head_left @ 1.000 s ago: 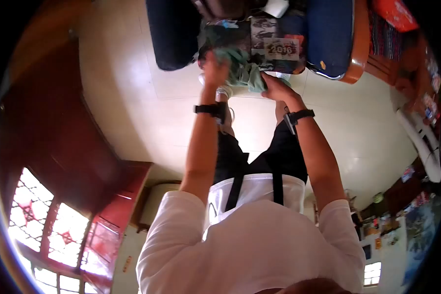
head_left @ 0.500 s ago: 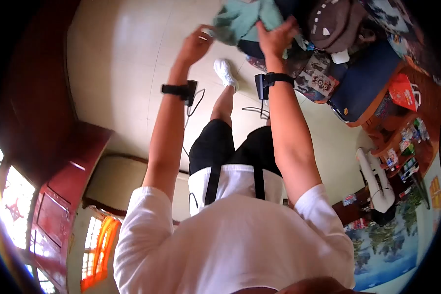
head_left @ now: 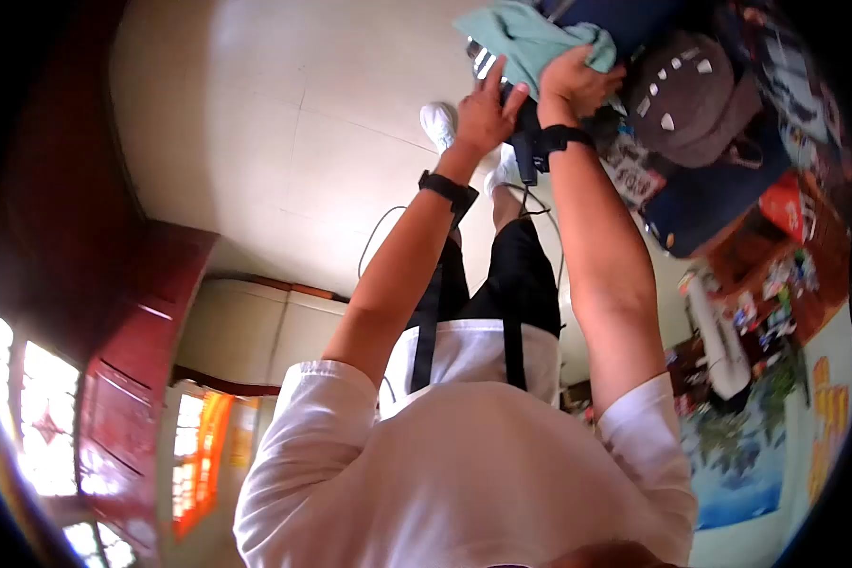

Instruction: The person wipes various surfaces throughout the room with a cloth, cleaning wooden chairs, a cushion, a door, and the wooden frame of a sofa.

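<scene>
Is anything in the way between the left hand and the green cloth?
Nothing visible blocks the left hand: it is right by the green cloth's near edge, though I can't tell if it touches. A black-and-white striped thing shows beside its fingers. The right hand holds the cloth.

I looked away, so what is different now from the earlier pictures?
The green cloth, bunched at the front of the patterned seat a second ago, is now further left and more spread out. The left hand has moved in nearer the right hand; whether it touches the cloth is unclear. The right hand still holds the cloth, and the red bag stays put.
</scene>
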